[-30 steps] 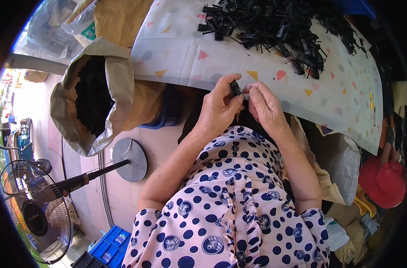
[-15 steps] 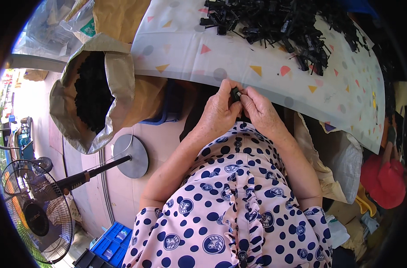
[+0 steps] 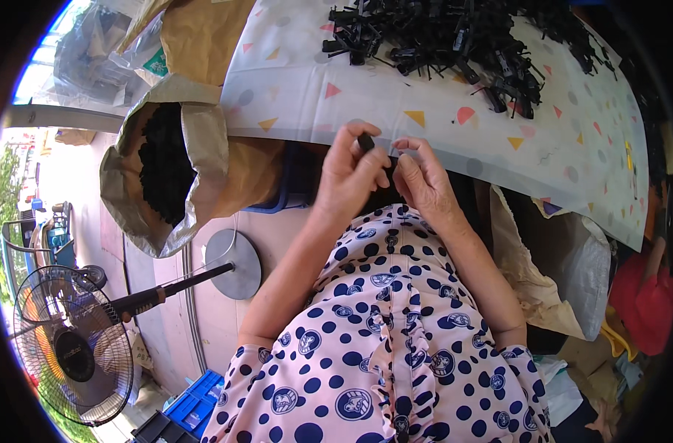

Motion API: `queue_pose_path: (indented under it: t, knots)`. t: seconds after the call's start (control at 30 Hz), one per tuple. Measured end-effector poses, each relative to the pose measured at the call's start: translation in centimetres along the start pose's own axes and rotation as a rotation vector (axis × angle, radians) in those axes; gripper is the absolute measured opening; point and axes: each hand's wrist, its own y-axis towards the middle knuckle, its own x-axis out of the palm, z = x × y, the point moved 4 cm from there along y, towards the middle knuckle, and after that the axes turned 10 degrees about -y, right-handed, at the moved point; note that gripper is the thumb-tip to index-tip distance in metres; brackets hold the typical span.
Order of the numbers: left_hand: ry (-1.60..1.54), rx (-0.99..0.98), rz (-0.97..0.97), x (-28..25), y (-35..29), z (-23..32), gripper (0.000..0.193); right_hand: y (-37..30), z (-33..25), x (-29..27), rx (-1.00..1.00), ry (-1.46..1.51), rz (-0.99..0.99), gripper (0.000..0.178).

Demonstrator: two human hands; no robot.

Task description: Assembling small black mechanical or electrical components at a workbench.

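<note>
My left hand (image 3: pixel 350 173), raised just off the table's near edge, pinches a small black plastic part (image 3: pixel 365 142) between thumb and fingers. Beside it on the right is my right hand (image 3: pixel 425 184), its fingers loosely bent and apart, and I see nothing in it. A narrow gap separates the two hands. Beyond them, a tangled heap of black plastic parts (image 3: pixel 454 44) with thin prongs lies on the patterned tablecloth (image 3: pixel 366 118).
At left stands an open sack (image 3: pixel 207 148) with many black pieces in it. A standing fan (image 3: pixel 74 354) and blue crate (image 3: pixel 192 402) are lower left. Another open bag (image 3: pixel 573 273) hangs below the table's right side. Someone's red garment (image 3: pixel 643 303) shows at far right.
My hands have come apart. The left one has moved left with the black part, while the right has let go of it and stays near the same place.
</note>
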Motion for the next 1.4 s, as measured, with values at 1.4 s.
queue_pose_path:
  t: [1.4]
  knots:
    - [-0.128, 0.051, -0.011, -0.3, -2.9, -2.8, 0.035, -1.1, 0.3, 2.0, 0.154, -0.017, -0.119, 0.032]
